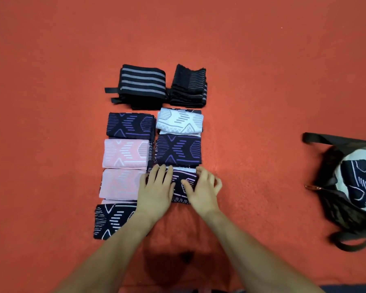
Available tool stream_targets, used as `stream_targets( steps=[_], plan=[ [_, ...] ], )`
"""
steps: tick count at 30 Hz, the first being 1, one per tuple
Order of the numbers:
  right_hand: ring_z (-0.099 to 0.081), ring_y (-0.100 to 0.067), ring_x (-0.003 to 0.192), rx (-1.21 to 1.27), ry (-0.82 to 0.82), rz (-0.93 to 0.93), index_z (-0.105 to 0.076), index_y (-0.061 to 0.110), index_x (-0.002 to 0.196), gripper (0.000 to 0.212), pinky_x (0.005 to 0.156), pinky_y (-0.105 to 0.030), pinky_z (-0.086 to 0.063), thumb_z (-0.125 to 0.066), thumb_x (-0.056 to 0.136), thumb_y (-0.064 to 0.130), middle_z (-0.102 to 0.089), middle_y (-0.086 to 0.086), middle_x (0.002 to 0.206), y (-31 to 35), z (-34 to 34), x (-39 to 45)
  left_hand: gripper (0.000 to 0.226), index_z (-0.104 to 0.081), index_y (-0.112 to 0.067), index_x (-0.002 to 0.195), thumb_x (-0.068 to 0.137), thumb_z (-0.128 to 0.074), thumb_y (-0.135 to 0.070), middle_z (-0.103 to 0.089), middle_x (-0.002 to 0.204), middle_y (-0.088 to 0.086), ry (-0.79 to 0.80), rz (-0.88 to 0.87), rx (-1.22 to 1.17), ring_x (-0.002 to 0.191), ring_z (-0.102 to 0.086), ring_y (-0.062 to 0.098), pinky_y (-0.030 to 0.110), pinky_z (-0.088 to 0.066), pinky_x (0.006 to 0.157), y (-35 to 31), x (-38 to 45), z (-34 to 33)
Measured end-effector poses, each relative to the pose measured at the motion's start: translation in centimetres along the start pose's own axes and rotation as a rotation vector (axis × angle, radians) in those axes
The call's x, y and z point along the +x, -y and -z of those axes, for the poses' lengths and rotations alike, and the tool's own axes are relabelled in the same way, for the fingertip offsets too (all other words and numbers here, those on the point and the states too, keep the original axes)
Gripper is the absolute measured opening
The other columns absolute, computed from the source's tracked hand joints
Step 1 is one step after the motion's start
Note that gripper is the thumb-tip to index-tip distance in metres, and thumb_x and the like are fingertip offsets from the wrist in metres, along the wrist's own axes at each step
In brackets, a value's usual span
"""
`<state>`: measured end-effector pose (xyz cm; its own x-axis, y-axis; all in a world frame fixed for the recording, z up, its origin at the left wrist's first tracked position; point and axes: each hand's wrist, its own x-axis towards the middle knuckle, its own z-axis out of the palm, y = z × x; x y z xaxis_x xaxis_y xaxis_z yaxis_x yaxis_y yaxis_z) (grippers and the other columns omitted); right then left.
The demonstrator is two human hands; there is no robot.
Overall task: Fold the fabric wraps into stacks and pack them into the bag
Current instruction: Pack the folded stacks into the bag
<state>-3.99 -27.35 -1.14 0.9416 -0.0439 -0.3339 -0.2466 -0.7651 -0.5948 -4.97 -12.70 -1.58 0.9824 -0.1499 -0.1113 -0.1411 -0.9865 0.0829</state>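
Folded fabric wraps lie in two columns on the red floor. Both my hands are on a dark wrap with pink lines (183, 182) in the right column. My left hand (156, 189) lies flat on its left part with straight fingers. My right hand (203, 187) covers its right end, fingers curled over the edge. Above it sit a dark purple-patterned wrap (178, 150) and a white wrap (180, 121). The left column holds a dark purple wrap (130, 124), two pink wraps (125, 153) (119, 183) and a dark white-lined wrap (112, 220). The black bag (351, 187) lies at right, open, with a wrap (359, 180) inside.
Two stacks of black grey-striped wraps (142, 85) (188, 87) sit at the far end of the columns. The bag's black straps (334, 140) spread over the floor. Red carpet (251, 81) stretches around everything.
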Motion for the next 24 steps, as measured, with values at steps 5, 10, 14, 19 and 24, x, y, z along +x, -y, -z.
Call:
stream_targets(
  steps=[5,10,14,19,24],
  plan=[
    [-0.038,-0.02,0.122,-0.022,-0.018,0.04,-0.044,0.014,0.13,0.058,0.102,-0.033,-0.008,-0.049,0.083,0.049,-0.053,0.0,0.126,-0.1,0.1,-0.3,0.049,-0.062,-0.005,0.122,0.089,-0.035,-0.031,-0.063,0.12,0.014,-0.02,0.004,0.02,0.118,-0.043,0.029,0.045,-0.03,0.089,-0.4,-0.6,-0.4],
    [-0.036,-0.018,0.123,-0.087,0.042,0.053,-0.042,0.018,0.132,0.053,0.104,-0.034,-0.007,-0.056,0.088,0.045,-0.051,0.003,0.128,-0.3,0.6,-0.2,0.048,-0.058,-0.006,0.123,0.088,-0.037,-0.031,-0.063,0.118,0.014,-0.056,-0.022,0.008,0.118,-0.042,0.029,0.044,-0.029,0.088,-0.2,-0.9,-0.6],
    [-0.039,-0.018,0.118,-0.083,0.088,0.068,-0.049,0.019,0.125,0.045,0.101,-0.034,-0.011,-0.057,0.088,0.043,-0.054,0.003,0.122,-0.8,1.2,0.2,0.042,-0.047,-0.01,0.123,0.088,-0.038,-0.032,-0.064,0.113,0.014,-0.117,-0.036,0.014,0.113,-0.043,0.029,0.043,-0.03,0.086,-0.8,-1.1,-0.4],
    [-0.037,-0.018,0.117,-0.098,0.16,0.105,-0.046,0.02,0.12,0.055,0.099,-0.035,-0.012,-0.039,0.077,0.055,-0.05,0.004,0.117,-1.2,1.4,0.2,0.04,-0.048,-0.013,0.123,0.09,-0.038,-0.033,-0.063,0.113,0.014,-0.126,-0.024,0.009,0.11,-0.043,0.029,0.042,-0.03,0.084,-1.4,-1.3,0.0],
    [-0.041,-0.018,0.117,-0.083,0.102,0.228,-0.044,0.015,0.12,0.04,0.103,-0.035,-0.012,-0.044,0.092,0.044,-0.053,0.002,0.116,-1.8,0.5,-0.3,0.046,-0.059,-0.015,0.126,0.092,-0.035,-0.034,-0.058,0.126,0.015,-0.002,-0.008,0.009,0.12,-0.048,0.036,0.044,-0.03,0.092,-0.7,-1.3,0.1]
  ],
)
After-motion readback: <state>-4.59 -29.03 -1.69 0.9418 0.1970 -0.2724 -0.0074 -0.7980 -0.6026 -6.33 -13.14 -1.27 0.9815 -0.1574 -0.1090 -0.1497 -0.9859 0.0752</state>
